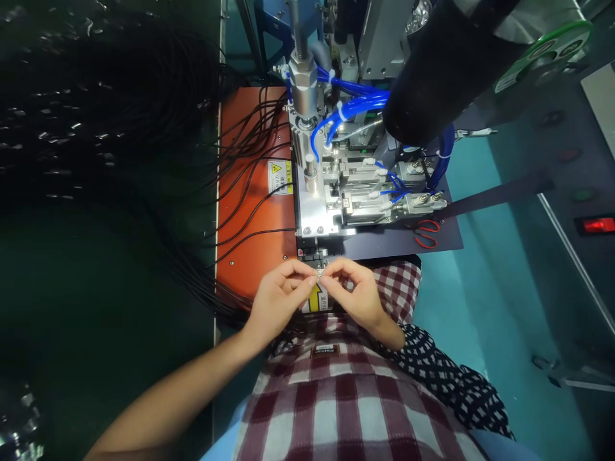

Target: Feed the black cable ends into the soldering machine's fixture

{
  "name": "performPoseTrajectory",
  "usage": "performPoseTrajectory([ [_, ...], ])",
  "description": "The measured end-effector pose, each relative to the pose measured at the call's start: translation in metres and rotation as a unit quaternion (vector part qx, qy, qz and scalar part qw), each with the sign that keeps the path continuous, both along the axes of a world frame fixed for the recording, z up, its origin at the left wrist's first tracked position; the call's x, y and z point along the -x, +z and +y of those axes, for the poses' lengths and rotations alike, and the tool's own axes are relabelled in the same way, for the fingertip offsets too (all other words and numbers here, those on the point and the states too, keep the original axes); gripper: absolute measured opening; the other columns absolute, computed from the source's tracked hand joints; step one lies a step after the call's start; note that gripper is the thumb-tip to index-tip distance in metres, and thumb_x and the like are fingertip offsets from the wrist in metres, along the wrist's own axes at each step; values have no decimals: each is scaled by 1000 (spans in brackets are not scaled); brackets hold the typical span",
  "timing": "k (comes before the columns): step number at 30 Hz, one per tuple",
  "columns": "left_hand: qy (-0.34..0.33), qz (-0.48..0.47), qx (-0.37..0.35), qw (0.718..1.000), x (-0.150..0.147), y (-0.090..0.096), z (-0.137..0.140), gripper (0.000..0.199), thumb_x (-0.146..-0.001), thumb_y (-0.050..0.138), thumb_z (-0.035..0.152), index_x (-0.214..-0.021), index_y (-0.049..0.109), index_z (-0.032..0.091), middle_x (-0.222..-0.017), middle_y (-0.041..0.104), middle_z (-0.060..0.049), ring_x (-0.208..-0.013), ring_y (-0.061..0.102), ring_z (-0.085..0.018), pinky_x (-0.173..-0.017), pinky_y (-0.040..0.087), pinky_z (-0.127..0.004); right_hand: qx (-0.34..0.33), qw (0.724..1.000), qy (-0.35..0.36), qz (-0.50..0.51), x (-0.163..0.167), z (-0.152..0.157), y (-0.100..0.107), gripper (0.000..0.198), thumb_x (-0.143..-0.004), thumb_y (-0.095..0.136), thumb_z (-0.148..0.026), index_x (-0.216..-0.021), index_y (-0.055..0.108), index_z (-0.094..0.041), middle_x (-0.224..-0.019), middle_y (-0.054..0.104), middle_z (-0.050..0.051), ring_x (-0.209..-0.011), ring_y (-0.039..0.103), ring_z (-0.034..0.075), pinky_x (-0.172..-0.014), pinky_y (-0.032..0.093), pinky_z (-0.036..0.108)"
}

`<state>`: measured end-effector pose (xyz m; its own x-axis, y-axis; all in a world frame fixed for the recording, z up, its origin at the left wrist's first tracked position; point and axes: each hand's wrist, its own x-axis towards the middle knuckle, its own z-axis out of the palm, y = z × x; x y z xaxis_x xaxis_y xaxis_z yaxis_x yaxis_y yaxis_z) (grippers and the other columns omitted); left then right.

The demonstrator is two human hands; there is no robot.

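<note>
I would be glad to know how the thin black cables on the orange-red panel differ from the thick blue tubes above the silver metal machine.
The thin black cables look slimmer and darker than the thick, bright blue tubes. The cables spread loosely across the orange-red panel, whereas the tubes bunch together and curve over the silver metal machine. Both are long and bend along their length.

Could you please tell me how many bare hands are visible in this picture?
2: the left hand and the right hand, close together near the yellow arrow label. I see no other hands.
</note>
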<state>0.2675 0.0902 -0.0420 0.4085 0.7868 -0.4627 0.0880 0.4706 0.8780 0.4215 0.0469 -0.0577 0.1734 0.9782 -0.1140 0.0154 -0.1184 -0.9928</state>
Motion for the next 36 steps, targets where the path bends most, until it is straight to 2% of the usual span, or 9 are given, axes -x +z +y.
performPoseTrajectory([
  [6,4,-9,-21,1000,-2,2,1,19,-79,70,30,-78,60,14,-63,55,4,-47,44,-3,-45,32,-15,34,999,-13,34,3,1,0,10,-77,69,-24,-73,63,-18,-68,61,-1,-59,52,11,-55,42,24],
  [14,-3,-51,12,999,3,-9,-2,16,-86,66,30,-85,58,16,-54,48,7,-47,42,-4,-49,32,-16,65,993,-20,94,8,-2,-6,15,-77,70,-30,-72,62,-18,-63,57,-2,-54,48,10,-52,38,24],
  [18,-6,-58,33,998,3,-10,-1,16,-87,65,31,-86,58,16,-50,46,8,-46,39,-4,-49,30,-16,57,996,-26,67,8,-4,-5,13,-78,69,-25,-70,62,-18,-65,59,-1,-58,49,11,-55,40,25],
  [23,-6,-51,54,997,2,-6,1,19,-85,66,32,-83,58,15,-48,44,8,-45,37,-4,-47,29,-17,35,998,5,59,-2,0,-2,10,-80,66,-25,-73,63,-18,-67,60,-1,-59,52,12,-57,42,25],
  [27,-6,-44,52,998,1,-3,1,20,-83,67,33,-83,57,15,-48,45,8,-44,38,-5,-47,30,-17,50,997,7,62,-7,3,1,11,-81,64,-27,-74,62,-19,-65,58,-2,-56,51,11,-55,41,25],
  [36,-21,-24,41,999,0,-1,0,22,-83,66,36,-83,59,15,-51,43,7,-47,36,-6,-46,27,-18,31,999,8,30,1,4,1,7,-77,68,-22,-76,63,-18,-69,62,0,-60,53,11,-58,44,25],
])
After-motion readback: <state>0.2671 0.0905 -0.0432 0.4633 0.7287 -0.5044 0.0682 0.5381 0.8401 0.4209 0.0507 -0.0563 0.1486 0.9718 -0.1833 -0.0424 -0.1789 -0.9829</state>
